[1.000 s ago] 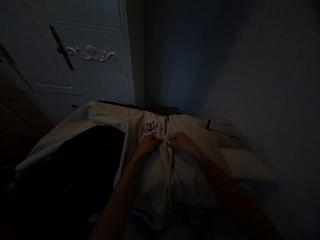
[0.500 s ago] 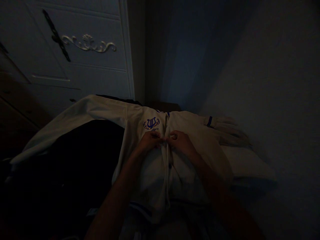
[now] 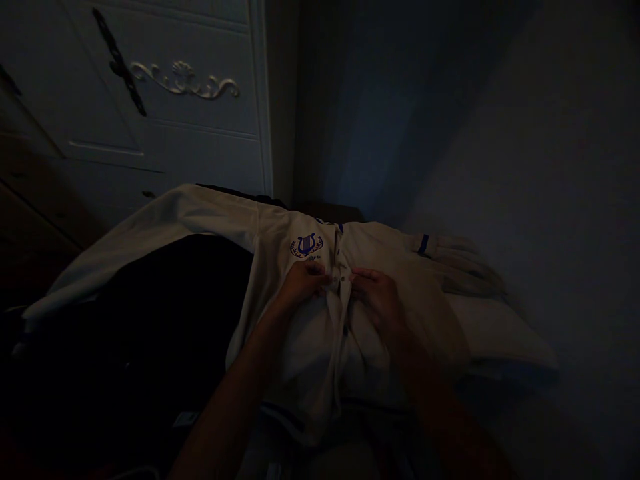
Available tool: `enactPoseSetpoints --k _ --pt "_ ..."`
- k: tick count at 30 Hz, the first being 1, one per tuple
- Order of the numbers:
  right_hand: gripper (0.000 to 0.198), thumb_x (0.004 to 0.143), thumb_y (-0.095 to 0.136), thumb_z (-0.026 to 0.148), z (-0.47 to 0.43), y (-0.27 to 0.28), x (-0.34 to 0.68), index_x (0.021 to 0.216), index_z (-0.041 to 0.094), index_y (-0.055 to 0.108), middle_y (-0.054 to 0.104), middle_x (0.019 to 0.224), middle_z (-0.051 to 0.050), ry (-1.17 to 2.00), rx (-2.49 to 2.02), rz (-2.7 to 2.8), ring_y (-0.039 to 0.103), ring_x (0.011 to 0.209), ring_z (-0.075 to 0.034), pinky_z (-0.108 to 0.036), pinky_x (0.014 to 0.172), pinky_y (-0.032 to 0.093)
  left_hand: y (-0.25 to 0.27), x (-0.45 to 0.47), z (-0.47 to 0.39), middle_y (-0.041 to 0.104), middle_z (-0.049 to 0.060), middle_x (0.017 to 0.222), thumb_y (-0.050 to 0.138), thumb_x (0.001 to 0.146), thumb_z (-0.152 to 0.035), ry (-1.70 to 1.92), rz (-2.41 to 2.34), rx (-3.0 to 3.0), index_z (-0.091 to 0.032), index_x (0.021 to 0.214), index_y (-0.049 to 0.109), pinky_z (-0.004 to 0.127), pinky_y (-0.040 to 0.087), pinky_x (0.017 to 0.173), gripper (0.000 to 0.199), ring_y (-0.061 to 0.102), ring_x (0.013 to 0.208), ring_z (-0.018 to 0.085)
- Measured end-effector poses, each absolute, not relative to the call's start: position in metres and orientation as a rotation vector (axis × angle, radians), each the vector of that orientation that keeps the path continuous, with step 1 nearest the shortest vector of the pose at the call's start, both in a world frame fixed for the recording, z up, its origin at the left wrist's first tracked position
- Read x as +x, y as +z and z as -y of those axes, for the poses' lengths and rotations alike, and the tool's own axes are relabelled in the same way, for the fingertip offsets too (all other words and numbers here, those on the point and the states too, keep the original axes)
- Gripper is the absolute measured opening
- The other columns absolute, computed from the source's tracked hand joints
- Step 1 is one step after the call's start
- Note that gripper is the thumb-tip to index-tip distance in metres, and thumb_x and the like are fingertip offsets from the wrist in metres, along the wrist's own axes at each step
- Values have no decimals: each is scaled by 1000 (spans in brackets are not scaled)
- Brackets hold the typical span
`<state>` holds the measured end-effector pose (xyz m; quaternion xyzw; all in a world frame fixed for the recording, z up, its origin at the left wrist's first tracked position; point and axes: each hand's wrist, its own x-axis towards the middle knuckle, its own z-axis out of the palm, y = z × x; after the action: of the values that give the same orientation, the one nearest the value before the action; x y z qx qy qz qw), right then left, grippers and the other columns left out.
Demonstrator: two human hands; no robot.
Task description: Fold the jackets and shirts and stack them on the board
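A cream jacket (image 3: 280,240) with dark blue trim lies spread out in dim light, its front towards me. On its chest is a blue lyre emblem (image 3: 307,245). My left hand (image 3: 303,283) pinches the left edge of the front opening, just below the emblem. Opposite it, my right hand (image 3: 377,292) pinches the right edge. Between the two hands the edges stand slightly apart, and small snap buttons (image 3: 343,279) show on them. One sleeve (image 3: 150,223) stretches out to the left; the other is folded at the right.
A white cabinet (image 3: 200,147) with a dark handle (image 3: 120,67) and a carved scroll ornament (image 3: 184,81) stands at the back left. Dark cloth (image 3: 170,320) lies under the left sleeve. A plain wall (image 3: 550,167) rises on the right. Pale folded fabric (image 3: 505,333) lies beside the jacket.
My hands have drawn apart a little, the right one moving right, and the jacket's front edges have separated between them. The whole view has shifted slightly.
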<state>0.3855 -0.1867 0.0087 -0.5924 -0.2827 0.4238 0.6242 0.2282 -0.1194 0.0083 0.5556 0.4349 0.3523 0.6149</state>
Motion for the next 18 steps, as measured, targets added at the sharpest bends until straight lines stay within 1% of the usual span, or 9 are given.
enactPoseSetpoints --k 4,7,10,14,18 --pt "39 52 78 34 184 3 377 83 12 70 71 66 -4 845 -1422 697 66 56 -17 -26 52 54 10 228 120 58 -5 48 74 68 -14 818 -987 1236 -14 66 57 16 38 36 17 55 38 9" --pt "40 54 77 37 183 3 372 84 12 71 71 67 -5 785 -1473 746 66 58 -18 -26 52 53 11 228 121 60 -3 50 75 68 -13 816 -987 1204 -14 65 59 16 40 39 16 58 41 9" --pt "40 55 77 36 183 2 370 85 12 71 72 69 -5 779 -1488 727 66 59 -18 -25 53 53 13 229 123 62 -3 52 74 70 -12 801 -1000 1203 -13 66 62 15 42 42 13 60 44 9" --pt "39 57 77 36 185 -1 369 87 12 72 72 71 -5 780 -1466 729 66 60 -17 -25 54 53 17 230 127 63 -3 53 73 71 -11 785 -1037 1186 -13 68 63 15 39 40 11 63 46 10" --pt "41 56 78 37 185 -1 368 87 11 72 72 70 -5 781 -1455 731 65 59 -17 -25 54 52 21 230 127 62 -3 52 71 72 -9 762 -1039 1141 -13 66 62 14 37 40 12 61 44 9"
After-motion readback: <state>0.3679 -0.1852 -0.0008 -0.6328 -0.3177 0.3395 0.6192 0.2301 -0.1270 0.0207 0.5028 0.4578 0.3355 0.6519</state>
